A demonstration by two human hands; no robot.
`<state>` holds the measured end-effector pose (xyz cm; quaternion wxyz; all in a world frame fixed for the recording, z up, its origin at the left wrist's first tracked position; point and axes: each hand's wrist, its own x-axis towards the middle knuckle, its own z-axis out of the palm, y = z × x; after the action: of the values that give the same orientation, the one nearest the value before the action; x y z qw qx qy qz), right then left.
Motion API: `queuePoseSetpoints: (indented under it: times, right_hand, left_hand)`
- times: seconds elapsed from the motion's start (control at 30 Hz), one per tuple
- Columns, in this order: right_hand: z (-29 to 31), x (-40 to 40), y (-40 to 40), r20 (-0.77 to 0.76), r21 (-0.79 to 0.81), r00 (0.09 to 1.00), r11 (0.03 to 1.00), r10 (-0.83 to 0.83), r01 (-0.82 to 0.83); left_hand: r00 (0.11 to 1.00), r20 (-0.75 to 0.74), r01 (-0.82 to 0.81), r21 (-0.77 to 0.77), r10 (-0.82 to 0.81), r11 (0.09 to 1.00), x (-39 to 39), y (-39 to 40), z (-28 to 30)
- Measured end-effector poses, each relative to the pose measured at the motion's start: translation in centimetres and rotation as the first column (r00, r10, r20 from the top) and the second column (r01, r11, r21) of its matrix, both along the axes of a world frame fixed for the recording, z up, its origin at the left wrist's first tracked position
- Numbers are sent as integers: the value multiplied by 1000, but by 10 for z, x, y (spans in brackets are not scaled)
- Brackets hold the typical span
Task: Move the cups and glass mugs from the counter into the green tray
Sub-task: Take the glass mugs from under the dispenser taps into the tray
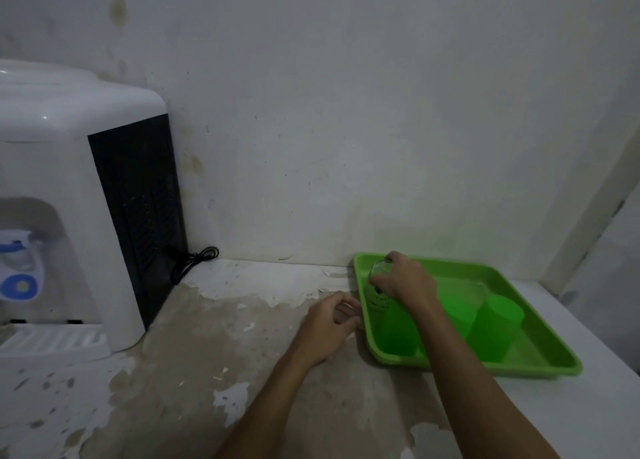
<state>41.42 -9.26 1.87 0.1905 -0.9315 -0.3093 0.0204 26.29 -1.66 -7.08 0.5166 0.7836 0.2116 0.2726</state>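
**Glass mug held at the tray's far-left corner**

The right hand [403, 280] is closed over the top of a glass mug [377, 294], fingers wrapped round its upper end from above. The mug is clear with small dark dots on its side, and it stands inside the green tray [540, 361], at the tray's far-left corner, close against the left wall. Whether its base rests on the tray floor or is just above it cannot be told.

The left hand [332, 323] lies just outside the tray's left rim, fingers curled loosely inward. Something pale or clear seems to sit within the curled fingers, but it is too blurred to say what, so whether this hand holds anything cannot be told.

Inside the tray, a green cup [398, 334] stands near the left wall, directly in front of the glass mug and touching or nearly touching it. A second green cup [495, 327] stands right of the tray's middle, apart from the first. A clear glass item [464, 296] shows faintly between them, toward the tray's far side, too blurred to name.

The tray rests on a worn counter [242, 354] with peeling paint. Well left of the tray stands a white water dispenser [69, 216], with a coiled black cord [194, 259] behind it.
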Motion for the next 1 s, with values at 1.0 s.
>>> queuePoseSetpoints:
  times: [1.0]
  right_hand:
    - [-13, -231, 98, -100, 647, 731, 603, 675, -468]
  left_hand:
    - [921, 148, -379, 120, 361, 918, -261, 43, 83]
